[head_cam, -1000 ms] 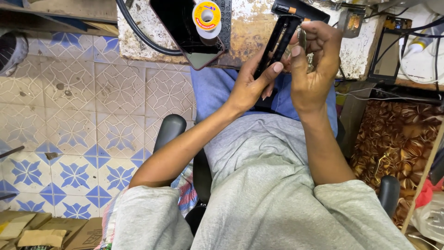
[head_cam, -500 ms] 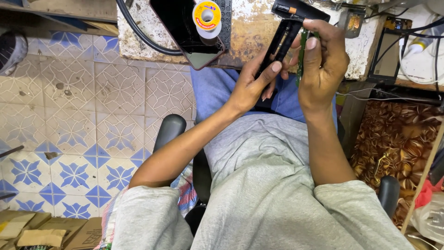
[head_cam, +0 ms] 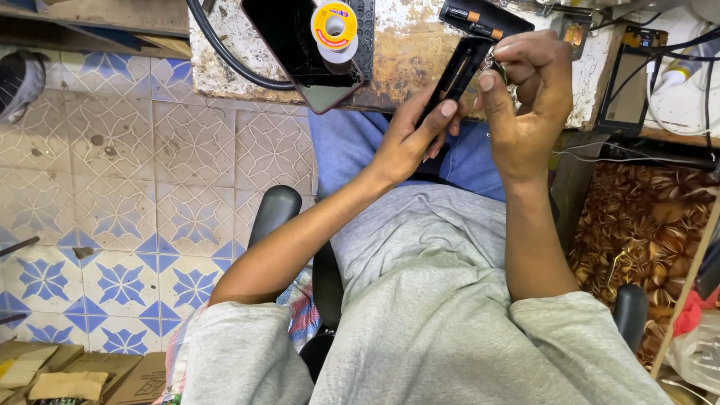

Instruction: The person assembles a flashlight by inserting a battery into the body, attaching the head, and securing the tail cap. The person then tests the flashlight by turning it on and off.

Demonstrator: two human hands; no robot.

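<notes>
the left hand grips a narrow black device casing from below, fingers curled along its edge, tilted upright before the workbench. the right hand pinches a small metal part closed against the casing's top end.

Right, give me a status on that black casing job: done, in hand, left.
Done: nothing finished shows. In hand: the left hand grips a narrow black casing upright at the worn bench edge, and the right hand pinches a small part at its upper end. Left: the casing's inner side looks open. A solder spool and a battery holder lie on the bench, untouched.
</notes>
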